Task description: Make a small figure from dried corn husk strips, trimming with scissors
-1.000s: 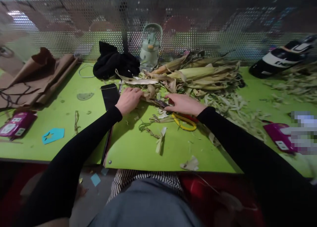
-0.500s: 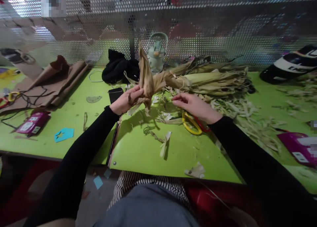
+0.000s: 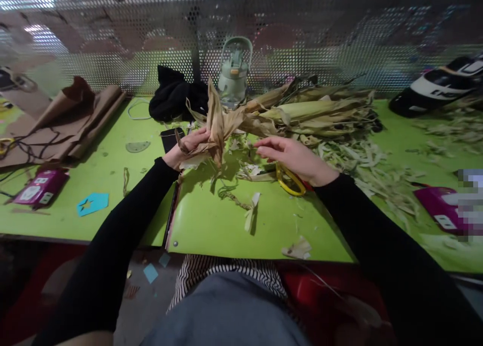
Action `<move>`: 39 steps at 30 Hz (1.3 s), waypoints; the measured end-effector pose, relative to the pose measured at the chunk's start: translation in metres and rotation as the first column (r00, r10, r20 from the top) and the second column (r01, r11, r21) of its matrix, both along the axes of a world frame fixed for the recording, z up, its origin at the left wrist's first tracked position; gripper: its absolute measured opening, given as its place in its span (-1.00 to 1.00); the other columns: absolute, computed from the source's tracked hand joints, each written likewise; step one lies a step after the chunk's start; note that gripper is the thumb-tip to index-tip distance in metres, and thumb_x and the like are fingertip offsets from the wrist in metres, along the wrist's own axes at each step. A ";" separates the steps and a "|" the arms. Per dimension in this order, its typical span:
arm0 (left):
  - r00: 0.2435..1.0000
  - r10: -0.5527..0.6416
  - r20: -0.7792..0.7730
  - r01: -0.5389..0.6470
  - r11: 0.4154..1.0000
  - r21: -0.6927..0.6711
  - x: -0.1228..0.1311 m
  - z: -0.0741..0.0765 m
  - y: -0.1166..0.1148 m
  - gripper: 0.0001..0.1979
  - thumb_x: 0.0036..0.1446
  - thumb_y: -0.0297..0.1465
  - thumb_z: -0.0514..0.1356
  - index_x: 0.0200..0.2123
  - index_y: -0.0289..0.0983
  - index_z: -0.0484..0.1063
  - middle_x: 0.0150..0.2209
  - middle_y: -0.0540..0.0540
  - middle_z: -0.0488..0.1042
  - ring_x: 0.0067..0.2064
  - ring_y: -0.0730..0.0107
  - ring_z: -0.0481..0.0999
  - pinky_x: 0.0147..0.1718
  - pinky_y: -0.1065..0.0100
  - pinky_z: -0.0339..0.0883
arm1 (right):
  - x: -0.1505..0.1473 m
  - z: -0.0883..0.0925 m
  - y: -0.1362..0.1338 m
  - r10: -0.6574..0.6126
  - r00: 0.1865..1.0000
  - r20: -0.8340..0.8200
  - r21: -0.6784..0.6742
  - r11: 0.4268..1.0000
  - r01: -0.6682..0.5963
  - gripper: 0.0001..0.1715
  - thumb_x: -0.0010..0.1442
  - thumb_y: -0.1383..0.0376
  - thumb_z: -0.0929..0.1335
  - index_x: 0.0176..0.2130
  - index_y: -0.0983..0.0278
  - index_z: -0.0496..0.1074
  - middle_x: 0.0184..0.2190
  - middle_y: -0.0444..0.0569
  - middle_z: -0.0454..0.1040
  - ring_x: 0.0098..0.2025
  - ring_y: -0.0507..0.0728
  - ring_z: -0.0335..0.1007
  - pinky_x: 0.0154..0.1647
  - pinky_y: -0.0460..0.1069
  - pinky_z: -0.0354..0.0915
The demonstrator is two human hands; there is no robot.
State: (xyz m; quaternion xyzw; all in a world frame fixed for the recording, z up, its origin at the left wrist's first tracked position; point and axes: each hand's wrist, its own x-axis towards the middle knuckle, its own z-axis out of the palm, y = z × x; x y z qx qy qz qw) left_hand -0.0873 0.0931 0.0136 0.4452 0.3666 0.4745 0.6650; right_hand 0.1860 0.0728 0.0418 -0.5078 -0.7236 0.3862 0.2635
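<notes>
A dry, tan corn husk with its leaves splayed apart is held in my left hand, above the green table. My right hand is off to the right, its fingers extended and pointing left with nothing visible in them. Under that hand lie scissors with a yellow handle, partly covered by it. A pile of dried corn husks stretches behind my hands to the right. Between me and the hands, a small braided strip rests on the table beside a pale husk scrap.
Shredded husk strips spread right of my hand. A pale green bottle and a black cloth item stand along the perforated metal screen. Brown paper, a purple box and a blue paper tag lie left.
The husk in my left hand has tilted and its leaves fan out more to the right. My right hand stays apart from it, fingers slightly shifted. The whole view has shifted a little.
</notes>
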 end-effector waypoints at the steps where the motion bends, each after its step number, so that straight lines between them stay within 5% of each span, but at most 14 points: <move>1: 1.000 -0.002 0.001 0.002 1.000 -0.010 0.001 0.000 0.000 -0.88 0.26 -0.52 0.16 -0.22 -0.31 0.51 -0.29 -0.05 0.57 -0.31 0.44 0.56 -0.24 0.45 0.43 | 0.000 0.001 -0.003 0.018 0.999 0.038 0.011 1.000 -0.019 -0.51 0.20 -0.03 0.36 -0.02 0.20 0.53 -0.08 0.03 0.59 -0.12 0.19 0.49 -0.09 0.10 0.38; 4: 0.999 0.046 0.004 -0.046 0.999 0.028 0.002 -0.004 0.002 -0.89 0.26 -0.49 0.16 -0.20 -0.29 0.50 -0.27 -0.05 0.57 -0.31 0.43 0.56 -0.24 0.44 0.43 | 0.006 0.000 -0.006 0.088 0.952 0.293 0.064 0.992 -0.111 -0.49 0.18 -0.04 0.36 -0.03 0.23 0.52 -0.05 0.07 0.57 -0.11 0.24 0.49 -0.08 0.14 0.36; 9: 0.982 0.190 -0.012 -0.187 0.975 0.121 -0.003 -0.014 0.012 -0.88 0.25 -0.50 0.15 -0.19 -0.32 0.48 -0.29 -0.05 0.55 -0.34 0.49 0.54 -0.31 0.51 0.41 | 0.035 -0.020 -0.006 0.133 0.711 0.690 0.110 0.952 -0.285 -0.48 0.03 0.06 0.45 -0.08 0.30 0.52 -0.05 0.20 0.51 0.04 0.42 0.39 0.04 0.24 0.30; 13: 0.986 0.155 -0.059 -0.149 0.983 0.104 -0.005 -0.016 0.014 -0.91 0.26 -0.48 0.15 -0.23 -0.29 0.47 -0.33 -0.05 0.53 -0.40 0.51 0.51 -0.36 0.50 0.41 | 0.047 -0.030 -0.021 -0.028 0.712 0.701 0.230 0.955 -0.189 -0.36 0.08 0.12 0.40 0.10 0.36 0.39 0.02 0.28 0.45 0.03 0.41 0.39 0.00 0.25 0.34; 18: 0.990 0.077 -0.118 -0.069 0.995 0.076 -0.003 -0.010 0.004 -0.88 0.27 -0.48 0.14 -0.22 -0.29 0.50 -0.31 -0.07 0.53 -0.39 0.44 0.51 -0.36 0.43 0.39 | 0.053 -0.001 -0.026 -0.120 0.796 0.593 0.154 0.988 0.034 -0.33 0.04 0.21 0.41 0.14 0.30 0.34 -0.12 0.12 0.55 -0.28 0.22 0.46 -0.31 0.12 0.39; 21: 0.990 0.066 -0.127 -0.057 0.996 0.074 -0.002 -0.009 0.002 -0.87 0.27 -0.48 0.13 -0.23 -0.28 0.49 -0.32 -0.06 0.52 -0.40 0.45 0.50 -0.36 0.43 0.39 | 0.067 0.020 -0.010 -0.295 0.854 0.428 0.200 0.953 0.229 -0.52 0.16 0.23 0.35 0.07 0.28 0.39 -0.09 0.13 0.54 -0.23 0.22 0.46 -0.23 0.15 0.38; 25: 0.992 0.080 -0.098 -0.074 0.995 0.067 -0.003 -0.011 0.005 -0.85 0.26 -0.49 0.12 -0.20 -0.28 0.49 -0.32 -0.06 0.52 -0.40 0.46 0.49 -0.38 0.46 0.39 | 0.085 0.026 0.012 -0.379 0.849 0.369 0.273 0.917 0.291 -0.76 0.24 0.15 0.33 -0.15 0.20 0.48 -0.17 0.11 0.56 -0.20 0.25 0.41 -0.13 0.21 0.34; 28: 0.993 0.093 -0.071 -0.087 0.993 0.083 -0.003 -0.012 0.005 -0.86 0.25 -0.47 0.13 -0.21 -0.29 0.49 -0.32 -0.07 0.51 -0.39 0.47 0.49 -0.36 0.45 0.41 | 0.084 0.022 0.013 -0.374 0.796 0.475 0.386 0.902 0.193 -0.69 0.33 0.08 0.24 -0.16 0.16 0.49 -0.19 0.10 0.59 -0.19 0.28 0.40 -0.14 0.23 0.32; 31: 0.991 0.109 -0.073 -0.103 0.991 0.087 -0.001 -0.012 0.004 -0.89 0.21 -0.46 0.16 -0.22 -0.29 0.48 -0.31 -0.07 0.50 -0.37 0.47 0.50 -0.31 0.42 0.43 | 0.071 0.009 -0.005 -0.336 0.702 0.629 0.504 0.863 -0.038 -0.56 0.39 0.11 0.12 -0.13 0.15 0.50 -0.10 0.14 0.58 -0.07 0.33 0.37 -0.04 0.31 0.26; 34: 0.976 0.183 -0.117 -0.171 0.980 0.106 0.000 -0.015 0.004 -0.89 0.18 -0.42 0.19 -0.23 -0.30 0.46 -0.31 -0.07 0.48 -0.36 0.42 0.52 -0.28 0.37 0.45 | 0.063 -0.012 -0.027 -0.109 0.667 0.737 0.385 0.879 -0.282 -0.61 0.28 0.07 0.24 -0.20 0.22 0.55 -0.12 0.13 0.59 -0.03 0.36 0.38 0.02 0.29 0.24; 36: 0.950 0.262 -0.170 -0.240 0.961 0.137 -0.001 -0.019 0.007 -0.84 0.18 -0.40 0.20 -0.17 -0.31 0.42 -0.30 -0.09 0.48 -0.31 0.37 0.55 -0.23 0.32 0.46 | 0.063 -0.025 -0.035 -0.076 0.657 0.750 0.355 0.884 -0.303 -0.58 0.28 0.10 0.23 -0.19 0.29 0.54 -0.19 0.20 0.58 -0.11 0.35 0.40 -0.09 0.23 0.27; 39: 0.884 0.378 -0.275 -0.335 0.923 0.191 -0.006 -0.024 0.012 -0.58 0.18 -0.36 0.22 0.10 -0.27 0.28 -0.12 -0.17 0.51 -0.05 0.19 0.57 -0.03 0.19 0.45 | 0.067 -0.030 -0.035 -0.125 0.807 0.578 0.389 0.911 -0.138 -0.57 0.34 0.13 0.17 -0.27 0.29 0.50 -0.27 0.17 0.56 -0.20 0.28 0.41 -0.14 0.17 0.28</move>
